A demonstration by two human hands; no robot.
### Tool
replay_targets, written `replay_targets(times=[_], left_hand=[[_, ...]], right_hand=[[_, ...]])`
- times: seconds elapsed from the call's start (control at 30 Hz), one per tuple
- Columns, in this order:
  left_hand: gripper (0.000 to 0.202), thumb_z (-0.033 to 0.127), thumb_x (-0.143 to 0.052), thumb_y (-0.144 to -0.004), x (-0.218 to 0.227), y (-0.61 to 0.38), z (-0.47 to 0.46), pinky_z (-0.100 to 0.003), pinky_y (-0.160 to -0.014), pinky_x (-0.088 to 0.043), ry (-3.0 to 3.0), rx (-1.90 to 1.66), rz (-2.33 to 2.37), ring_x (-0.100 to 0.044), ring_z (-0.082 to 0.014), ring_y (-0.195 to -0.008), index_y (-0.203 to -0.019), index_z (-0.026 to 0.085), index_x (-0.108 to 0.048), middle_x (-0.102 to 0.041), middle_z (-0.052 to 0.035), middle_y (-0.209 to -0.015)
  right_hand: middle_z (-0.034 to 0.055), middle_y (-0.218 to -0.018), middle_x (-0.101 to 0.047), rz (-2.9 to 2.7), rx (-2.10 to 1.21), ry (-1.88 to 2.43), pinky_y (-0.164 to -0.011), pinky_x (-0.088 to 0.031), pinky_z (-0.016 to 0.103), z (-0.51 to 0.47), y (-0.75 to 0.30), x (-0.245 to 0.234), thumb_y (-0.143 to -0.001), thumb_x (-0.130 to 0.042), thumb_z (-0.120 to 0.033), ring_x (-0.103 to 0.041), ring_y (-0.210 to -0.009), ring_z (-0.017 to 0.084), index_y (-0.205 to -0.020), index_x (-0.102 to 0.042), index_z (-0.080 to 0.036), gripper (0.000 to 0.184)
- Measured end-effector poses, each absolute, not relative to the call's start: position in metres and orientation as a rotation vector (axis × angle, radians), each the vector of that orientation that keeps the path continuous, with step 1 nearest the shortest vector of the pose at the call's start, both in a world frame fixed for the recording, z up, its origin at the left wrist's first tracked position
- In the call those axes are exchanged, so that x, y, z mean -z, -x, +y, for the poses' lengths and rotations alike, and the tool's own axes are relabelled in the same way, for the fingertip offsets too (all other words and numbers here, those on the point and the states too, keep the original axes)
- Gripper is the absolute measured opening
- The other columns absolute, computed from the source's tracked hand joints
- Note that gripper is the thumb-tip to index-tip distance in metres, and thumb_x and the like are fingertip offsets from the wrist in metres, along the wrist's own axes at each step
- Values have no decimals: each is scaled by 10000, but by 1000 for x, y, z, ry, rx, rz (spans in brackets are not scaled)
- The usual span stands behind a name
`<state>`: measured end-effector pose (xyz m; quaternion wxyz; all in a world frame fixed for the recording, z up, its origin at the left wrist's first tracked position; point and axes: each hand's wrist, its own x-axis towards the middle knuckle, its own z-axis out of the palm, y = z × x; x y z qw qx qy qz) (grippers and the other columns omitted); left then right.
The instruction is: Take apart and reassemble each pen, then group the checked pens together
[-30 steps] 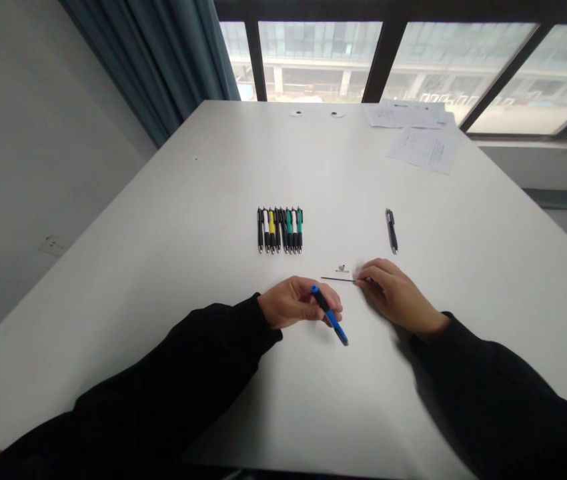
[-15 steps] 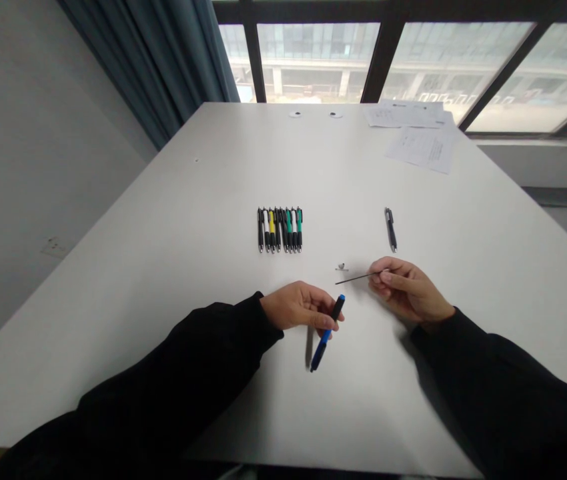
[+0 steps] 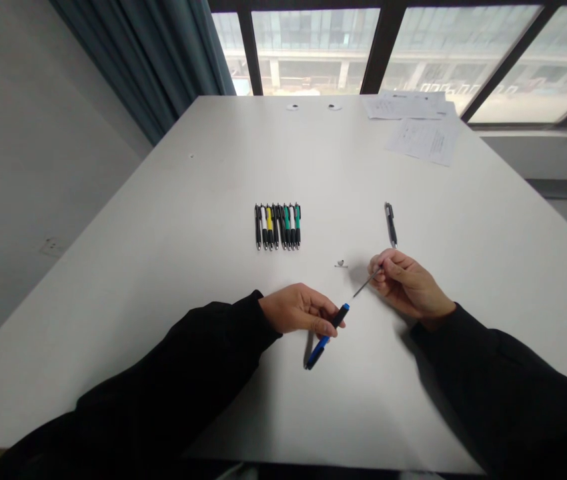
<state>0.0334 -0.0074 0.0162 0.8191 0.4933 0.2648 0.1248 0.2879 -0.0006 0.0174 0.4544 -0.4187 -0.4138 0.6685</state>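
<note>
A wide window (image 3: 313, 47) with dark frames fills the far side of the room, with a concrete building showing through the glass. A blue-grey curtain (image 3: 133, 60) hangs at its left end, beside a pale grey wall (image 3: 38, 200). The large white bench (image 3: 178, 220) runs from just below the window toward the person, whose two black sleeves (image 3: 128, 393) reach in from the near edge.

Two sheets of printed paper (image 3: 426, 140) lie overlapping near the far right corner of the bench, and two small round marks (image 3: 313, 107) sit near the far edge. At mid-bench, a tight row of retractable pens (image 3: 277, 227) lies side by side, tips toward the person, with black, white, yellow and green barrels. Well to its right, a single black pen (image 3: 391, 225) lies by itself, just beyond the right hand.

The left hand (image 3: 298, 310) is closed around the blue-and-black pen (image 3: 326, 337), which is tilted across the fingertips, its blue-capped lower end pointing down toward the bench. The right hand (image 3: 408, 283) is pinched together on a thin ink refill (image 3: 366, 283), held by one end between thumb and fingers. The refill's free tip points down-left toward the upper end of the pen, near it but not touching. A tiny pen part (image 3: 341, 264), too small to identify, lies on the bench above the two hands.
</note>
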Motion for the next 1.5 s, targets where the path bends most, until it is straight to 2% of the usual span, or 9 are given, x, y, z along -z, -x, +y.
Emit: replay_targets(times=[0.27, 0.47, 0.7, 0.87, 0.97, 1.07, 1.23, 1.37, 1.5], left_hand=[[377, 302, -854, -674, -14, -33, -7, -236, -670, -539, -1085, -264, 598, -668, -127, -679, -984, 108, -761, -734, -76, -783], [378, 311, -855, -672, -15, -33, -7, -246, -673, -538, -1089, -265, 606, -669, -135, -688, -980, 112, -763, -734, -77, -786], [381, 316, -836, -703, -18, -35, -6, -219, -626, -506, -1109, -269, 613, -635, -109, -637, -997, 92, -743, -707, -58, -741], [385, 329, -829, -712, -18, -36, -6, -248, -668, -522, -1078, -294, 604, -655, -126, -668, -995, 90, -727, -708, -67, -764], [373, 308, -841, -697, -18, -37, -6, -261, -694, -529, -1042, -303, 589, -662, -132, -684, -975, 87, -727, -708, -66, -768], [369, 295, -840, -703, -18, -37, -6, -247, -689, -521, -1034, -302, 598, -658, -125, -685, -988, 90, -729, -707, -59, -765], [386, 304, -837, -706, -18, -38, -6, -244, -684, -515, -1026, -305, 593, -652, -118, -678, -1002, 85, -720, -699, -54, -758], [375, 305, -849, -686, -18, -39, -6, -236, -669, -502, -1043, -331, 602, -633, -108, -666, -955, 83, -712, -685, -44, -745], [380, 318, -867, -652, -18, -41, -7, -221, -636, -481, -1038, -368, 615, -604, -96, -637, -900, 85, -698, -661, -25, -713]], right_hand=[[-2, -786, -569, -824, -1747, 851, -565, -435, 187, 1, -290, -13, -794, -785, -315, -465, -630, 70, -795, -671, -189, 170], [-3, -757, -576, -805, -1792, 835, -570, -437, 176, 1, -290, -14, -794, -789, -287, -481, -628, 65, -793, -687, -177, 150], [13, -719, -614, -991, -1774, 881, -548, -415, 236, -3, -285, -11, -765, -807, -306, -519, -606, 102, -792, -716, -191, 150], [33, -773, -645, -1256, -1782, 879, -594, -426, 280, -14, -270, -9, -769, -798, -271, -526, -634, 117, -852, -761, -181, 128], [46, -856, -670, -1323, -1837, 854, -646, -448, 292, -17, -265, -9, -781, -787, -269, -555, -683, 122, -989, -762, -191, 223], [37, -865, -669, -1240, -1846, 820, -621, -441, 279, -17, -265, -10, -750, -812, -289, -550, -670, 120, -1070, -731, -204, 341], [-1, -687, -600, -1226, -1786, 863, -590, -391, 273, -16, -267, -13, -791, -776, -262, -507, -606, 116, -846, -704, -181, 121], [-1, -659, -587, -1267, -1769, 874, -613, -362, 278, -19, -264, -18, -835, -736, -263, -488, -614, 116, -810, -694, -169, 106], [-11, -620, -576, -1118, -1817, 897, -605, -347, 273, -22, -256, -22, -817, -752, -272, -472, -585, 109, -801, -695, -168, 120]])
